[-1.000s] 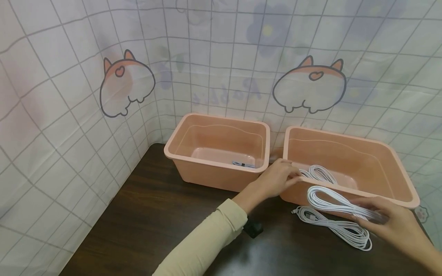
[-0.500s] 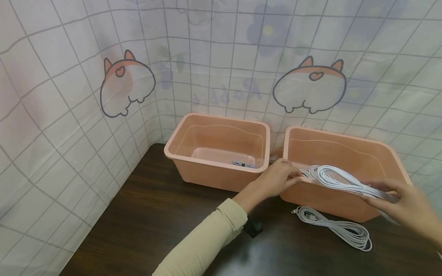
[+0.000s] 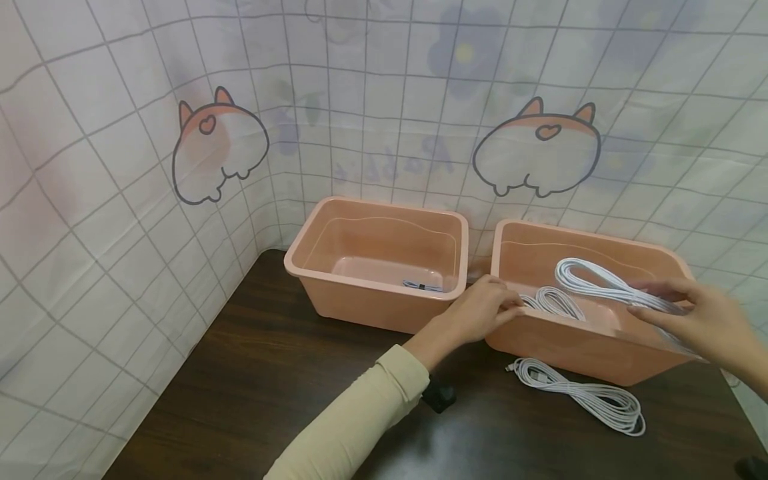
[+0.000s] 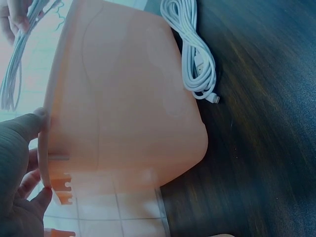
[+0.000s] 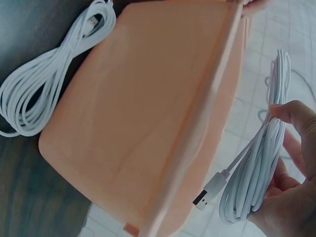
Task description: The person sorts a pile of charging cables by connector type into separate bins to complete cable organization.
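Note:
In the head view my right hand (image 3: 705, 317) holds a coiled white USB cable (image 3: 606, 287) above the opening of the right pink plastic bin (image 3: 576, 343). The right wrist view shows the cable's USB plug (image 5: 210, 190) hanging free of the coil, outside the fingers. My left hand (image 3: 480, 308) grips that bin's rim at the near left corner, thumb on one side and fingers on the other in the left wrist view. Another white coiled cable (image 3: 559, 303) lies inside the bin. On the table in front lies a further white coiled cable (image 3: 582, 393).
Left of this bin stands a second pink bin (image 3: 366, 303), with a small cable bundle (image 3: 423, 286) tied in black on its floor. Behind both rises a grid-patterned curtain (image 3: 390, 147). A black object (image 3: 440, 397), partly behind the left forearm, is on the dark wooden table (image 3: 252, 380).
My right hand has lifted the coiled cable from in front of the right bin, up and over its front rim. The left hand keeps its place on the rim.

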`<state>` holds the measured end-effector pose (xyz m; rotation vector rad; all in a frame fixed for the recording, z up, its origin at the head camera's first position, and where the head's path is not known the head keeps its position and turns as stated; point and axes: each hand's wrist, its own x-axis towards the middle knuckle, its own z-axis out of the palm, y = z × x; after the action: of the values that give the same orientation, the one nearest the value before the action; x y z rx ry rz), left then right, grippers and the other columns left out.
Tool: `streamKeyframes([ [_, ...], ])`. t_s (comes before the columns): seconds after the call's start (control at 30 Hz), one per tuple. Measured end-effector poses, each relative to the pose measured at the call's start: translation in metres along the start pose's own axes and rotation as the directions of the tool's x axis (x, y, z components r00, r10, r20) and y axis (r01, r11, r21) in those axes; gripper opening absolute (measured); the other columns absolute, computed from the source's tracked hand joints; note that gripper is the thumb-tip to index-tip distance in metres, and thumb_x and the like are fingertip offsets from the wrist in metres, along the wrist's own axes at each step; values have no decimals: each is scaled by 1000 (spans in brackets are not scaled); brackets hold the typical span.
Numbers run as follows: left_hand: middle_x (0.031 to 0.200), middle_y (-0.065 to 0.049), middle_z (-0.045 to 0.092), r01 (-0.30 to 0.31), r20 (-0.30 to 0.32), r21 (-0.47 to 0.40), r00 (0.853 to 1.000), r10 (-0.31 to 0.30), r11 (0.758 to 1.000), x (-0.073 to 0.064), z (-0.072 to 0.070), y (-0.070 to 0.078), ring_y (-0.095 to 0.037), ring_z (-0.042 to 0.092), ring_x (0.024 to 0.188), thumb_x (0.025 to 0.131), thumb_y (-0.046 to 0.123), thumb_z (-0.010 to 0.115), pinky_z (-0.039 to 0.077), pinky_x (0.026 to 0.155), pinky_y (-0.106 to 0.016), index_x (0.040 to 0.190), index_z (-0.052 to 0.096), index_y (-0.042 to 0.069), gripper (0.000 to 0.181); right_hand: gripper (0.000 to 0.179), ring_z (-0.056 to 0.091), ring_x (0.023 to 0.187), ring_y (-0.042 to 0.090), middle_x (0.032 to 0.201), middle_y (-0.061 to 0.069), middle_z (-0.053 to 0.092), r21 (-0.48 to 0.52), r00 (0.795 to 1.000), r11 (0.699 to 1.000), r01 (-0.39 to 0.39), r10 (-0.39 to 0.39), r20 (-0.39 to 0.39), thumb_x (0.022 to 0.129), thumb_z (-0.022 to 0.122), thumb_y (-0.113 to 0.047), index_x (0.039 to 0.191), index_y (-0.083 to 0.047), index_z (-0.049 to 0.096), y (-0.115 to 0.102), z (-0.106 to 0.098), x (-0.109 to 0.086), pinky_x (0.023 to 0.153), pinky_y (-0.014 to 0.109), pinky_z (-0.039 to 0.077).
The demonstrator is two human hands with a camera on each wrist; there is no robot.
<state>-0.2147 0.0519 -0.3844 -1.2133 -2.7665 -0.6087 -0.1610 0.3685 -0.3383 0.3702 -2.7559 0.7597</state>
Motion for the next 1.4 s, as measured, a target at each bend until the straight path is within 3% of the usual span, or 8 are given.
streamKeyframes([
  [0.1, 112, 5, 78, 5, 2, 2, 1000, -5, 1000, 0, 0, 0, -18, 59, 127, 109, 30, 61, 38, 115, -22, 119, 81, 18, 25, 37, 49, 87, -21, 109, 37, 68, -14, 1000, 1000, -8, 8, 4, 89, 85, -11, 116, 12, 72, 2, -3, 7, 64, 2, 37],
  [0.2, 112, 4, 77, 9, 4, 1, 1000, -9, 1000, 0, 0, 1, -18, 59, 128, 109, 30, 61, 38, 116, -22, 119, 81, 18, 25, 40, 72, 89, 20, 112, 38, 67, -40, 1000, 999, -25, 26, 16, 90, 84, -14, 119, 11, 71, 3, -5, 14, 62, 12, 43],
  [0.3, 112, 4, 77, 11, 5, 3, 1000, -11, 1000, 0, 0, 1, -18, 59, 128, 109, 30, 61, 38, 115, -22, 119, 80, 18, 25, 43, 60, 101, 65, 119, 42, 64, -64, 998, 997, -46, 49, 40, 94, 81, -16, 124, 11, 69, 3, -6, 20, 64, 38, 56],
  [0.57, 111, 4, 77, 12, 6, 2, 1000, -12, 1000, 1, 1, 0, -18, 58, 129, 109, 30, 61, 38, 115, -22, 118, 80, 18, 25, 40, 56, 101, 62, 118, 45, 61, -94, 997, 993, -65, 69, 37, 96, 78, -11, 122, 16, 64, 2, -8, 31, 80, 76, 49],
  [0.97, 112, 6, 78, -2, 12, 9, 1000, 2, 1000, 1, 1, 0, -18, 59, 129, 109, 30, 60, 35, 118, -22, 117, 80, 17, 25, 43, 57, 105, 65, 122, 46, 60, -123, 994, 987, -99, 104, 35, 97, 78, -15, 124, 15, 64, 9, -11, 44, 80, 72, 50],
  [1.2, 109, 7, 79, -17, 2, 27, 1000, 17, 999, 2, 1, -1, -16, 61, 124, 109, 30, 61, 36, 117, -21, 115, 81, 18, 24, 41, 61, 97, 57, 115, 43, 63, -127, 994, 987, -97, 102, 36, 96, 79, -13, 124, 13, 66, 15, -15, 54, 63, 21, 41],
  [1.3, 108, 8, 79, -26, -6, 30, 1000, 26, 999, 2, 1, -1, -15, 62, 121, 109, 29, 61, 36, 117, -21, 114, 81, 17, 23, 39, 61, 97, 58, 115, 44, 63, -128, 995, 987, -93, 98, 36, 97, 78, -11, 125, 13, 65, 16, -15, 57, 63, 21, 41],
  [1.4, 108, 7, 79, -37, -13, 32, 999, 38, 999, 2, 2, -2, -15, 63, 118, 109, 29, 61, 36, 117, -21, 114, 81, 17, 24, 41, 59, 102, 60, 117, 45, 61, -125, 994, 987, -99, 104, 34, 99, 74, -11, 130, 14, 61, 17, -16, 57, 69, 44, 55],
])
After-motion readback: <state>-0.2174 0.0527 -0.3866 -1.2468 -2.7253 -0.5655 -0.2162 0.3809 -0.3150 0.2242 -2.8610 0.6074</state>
